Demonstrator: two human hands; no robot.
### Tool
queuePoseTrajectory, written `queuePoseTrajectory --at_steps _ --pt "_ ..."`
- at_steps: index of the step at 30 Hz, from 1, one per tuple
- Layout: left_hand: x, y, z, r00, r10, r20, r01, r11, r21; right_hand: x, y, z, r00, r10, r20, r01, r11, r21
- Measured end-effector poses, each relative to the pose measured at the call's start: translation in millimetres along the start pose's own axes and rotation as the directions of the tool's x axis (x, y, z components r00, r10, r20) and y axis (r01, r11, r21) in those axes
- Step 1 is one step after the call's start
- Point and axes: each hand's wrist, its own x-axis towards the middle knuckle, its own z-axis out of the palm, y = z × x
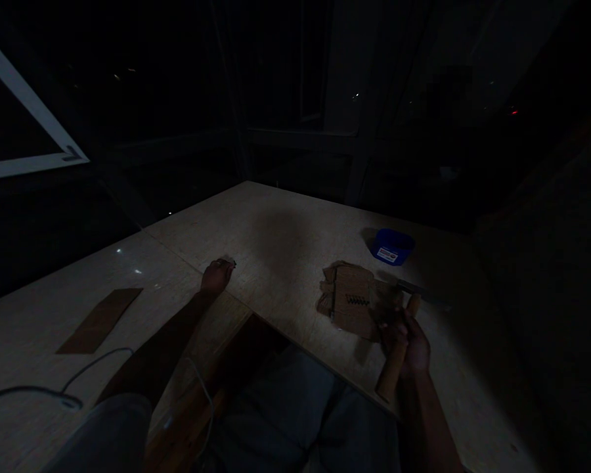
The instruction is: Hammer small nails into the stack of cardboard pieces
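Note:
The light is dim. My right hand [410, 341] is wrapped round the wooden handle of a hammer [393, 373], whose metal head points away from me, just above or on the table; I cannot tell which. Left of it lies a worn piece of cardboard [353, 282] with a zigzag row of several dark, thin pieces, like nails or screws, on it. My left hand [217, 276] rests on the table, its fingers curled together. A small dark tip shows at those fingers, too small to name.
A blue plastic tub [394, 247] with a white label stands behind the cardboard. On the left lie a flat brown cardboard strip [101, 320] and a grey cable [24, 392]. The pale tabletop [256, 203] ends at dark window frames.

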Motion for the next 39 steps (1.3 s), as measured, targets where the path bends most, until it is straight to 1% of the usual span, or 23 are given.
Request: queuePoseTrajectory --at_steps 3,8,11,13,15,17,18,19,20,22,23,24,26,27,28,30,32,36,38,39 --pt "-1 -1 -1.1 1.000 0.019 0.010 -0.019 1.000 -0.011 -1 -2 1 0.997 0.066 -0.033 -0.064 0.996 0.064" --pt "-7 -1 -12.2 0.997 0.072 0.035 -0.070 0.996 -0.062 0 -3 -2 0.996 0.074 -0.040 -0.071 0.995 0.075" --pt "-8 0 -20.8 0.997 0.060 0.058 -0.054 0.994 -0.097 2 -1 -4 0.998 0.058 -0.027 -0.057 0.997 0.058" --pt "-9 5 -23.6 0.997 0.040 0.059 -0.033 0.993 -0.112 2 0 -3 0.999 0.042 -0.024 -0.041 0.998 0.051" --pt "-13 17 -22.8 0.999 0.037 0.038 -0.030 0.985 -0.172 1 0 -1 0.999 0.024 -0.035 -0.022 0.998 0.050" --pt "-19 39 -18.7 0.998 0.058 0.009 -0.053 0.958 -0.283 1 1 1 0.999 0.014 -0.047 -0.012 0.999 0.047" --pt "-23 55 -15.7 0.997 0.082 0.000 -0.077 0.936 -0.344 0 2 2 0.999 0.008 -0.051 -0.006 0.999 0.041" --pt "-27 73 -12.3 0.995 0.097 -0.023 -0.097 0.892 -0.441 0 2 3 0.999 -0.001 -0.055 0.003 0.999 0.034" --pt "-32 93 -8.3 0.994 0.104 -0.039 -0.108 0.829 -0.549 0 3 3 0.998 -0.011 -0.057 0.013 1.000 0.025" --pt "-43 136 2.0 0.994 0.104 -0.047 -0.104 0.659 -0.745 1 5 5 0.998 -0.031 -0.061 0.032 0.999 0.011" --pt "-48 158 8.4 0.990 0.141 -0.023 -0.101 0.578 -0.810 1 6 5 0.998 -0.038 -0.059 0.039 0.999 0.009" --pt "-53 179 15.7 0.979 0.202 0.016 -0.094 0.526 -0.845 1 7 6 0.998 -0.042 -0.055 0.043 0.999 0.008" --pt "-61 215 32.1 0.940 0.327 0.100 -0.066 0.460 -0.885 1 7 6 0.998 -0.051 -0.044 0.051 0.999 0.008" --pt "-63 230 40.2 0.917 0.374 0.141 -0.040 0.436 -0.899 2 7 6 0.998 -0.056 -0.041 0.057 0.998 0.010" --pt "-65 242 47.4 0.901 0.404 0.161 -0.027 0.422 -0.906 2 7 6 0.997 -0.061 -0.042 0.062 0.998 0.014" --pt "-66 260 57.4 0.877 0.445 0.182 -0.024 0.418 -0.908 2 6 7 0.996 -0.067 -0.053 0.069 0.997 0.027" --pt "-64 271 59.5 0.860 0.473 0.189 -0.058 0.459 -0.886 3 6 7 0.994 -0.071 -0.078 0.075 0.996 0.047" --pt "-58 283 47.3 0.815 0.526 0.244 -0.141 0.589 -0.796 5 9 8 0.989 -0.093 -0.113 0.094 0.995 0.011" --pt "-55 286 41.1 0.795 0.553 0.251 -0.182 0.612 -0.770 5 11 8 0.986 -0.122 -0.115 0.118 0.992 -0.037" --pt "-54 287 39.4 0.792 0.561 0.240 -0.201 0.611 -0.766 5 12 8 0.984 -0.137 -0.116 0.131 0.990 -0.054"
